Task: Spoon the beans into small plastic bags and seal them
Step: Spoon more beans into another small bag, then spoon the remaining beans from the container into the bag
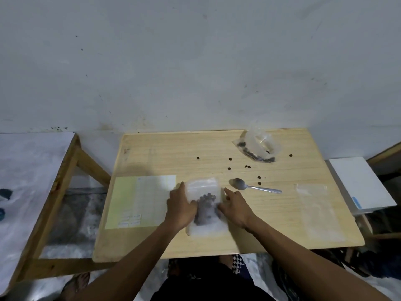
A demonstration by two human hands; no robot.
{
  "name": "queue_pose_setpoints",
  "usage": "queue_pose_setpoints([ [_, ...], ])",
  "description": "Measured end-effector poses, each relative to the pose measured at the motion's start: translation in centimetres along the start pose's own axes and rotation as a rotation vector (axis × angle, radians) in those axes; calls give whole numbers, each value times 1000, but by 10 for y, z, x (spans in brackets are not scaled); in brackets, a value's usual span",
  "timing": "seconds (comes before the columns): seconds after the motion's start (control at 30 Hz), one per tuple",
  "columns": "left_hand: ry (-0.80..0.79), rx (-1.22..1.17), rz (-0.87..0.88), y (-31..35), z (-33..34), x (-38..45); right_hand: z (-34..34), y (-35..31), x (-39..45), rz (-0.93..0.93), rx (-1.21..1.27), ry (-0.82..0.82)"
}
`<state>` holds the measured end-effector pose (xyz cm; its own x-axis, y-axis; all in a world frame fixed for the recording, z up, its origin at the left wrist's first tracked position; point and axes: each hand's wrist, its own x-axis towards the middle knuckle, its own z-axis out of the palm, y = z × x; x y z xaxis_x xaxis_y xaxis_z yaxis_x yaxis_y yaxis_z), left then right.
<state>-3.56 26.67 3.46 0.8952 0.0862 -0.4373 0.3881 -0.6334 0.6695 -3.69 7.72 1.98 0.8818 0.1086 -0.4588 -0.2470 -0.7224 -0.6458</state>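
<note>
- Both hands on the bag [206, 205], which lies flat on the table [195, 153] near the front edge, mouth toward the wall.
- Left hand [181, 210]: fingers fairly straight along the bag's left edge, pressing or steadying it; no pinch evident.
- Right hand [235, 206]: forefinger extended at the bag's right edge, remaining fingers blurred; whether they curl onto the plastic cannot be told.
- Beans [205, 208] sit in a dark cluster mid-bag. Filling of this bag looks done.
- Seal strip at the top is blurred; shut or not cannot be told. Judgement: sealing is the step in hand.
- Spoon [249, 186] lies just right of the bag, bowl empty, not held.
- Source bag [257, 146] at the far right, slumped open, a thin line of beans left in it.
- Loose beans [247, 166] scattered between source bag and spoon, not yet gathered.
- Empty bag [316, 211] flat at the right, unfilled. Judgement: at least one more fill and seal remains.
</note>
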Motion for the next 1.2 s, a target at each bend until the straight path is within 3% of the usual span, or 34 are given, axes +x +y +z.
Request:
queue_pose_setpoints([
  [0.13,87,-54,150,26,14,5,-33,22,-9,48,62,206],
  [0.37,-242,-114,310,115,102,21,-107,106,-46,286,73,436],
  [0.53,-508,-117,200,156,183,8,-129,169,-68,529,36,552],
  [0.67,-709,-84,74,170,225,4,-134,197,-76,686,14,530],
  [0.8,-754,-100,7,180,246,7,-134,210,-70,698,80,532],
  [0.93,-667,-94,17,188,250,8,-135,223,-63,675,262,596],
  [1.03,-706,-166,-83,190,248,10,-143,223,-62,624,430,672],
  [1.2,-644,-289,-65,203,231,16,-167,197,-66,378,758,597],
])
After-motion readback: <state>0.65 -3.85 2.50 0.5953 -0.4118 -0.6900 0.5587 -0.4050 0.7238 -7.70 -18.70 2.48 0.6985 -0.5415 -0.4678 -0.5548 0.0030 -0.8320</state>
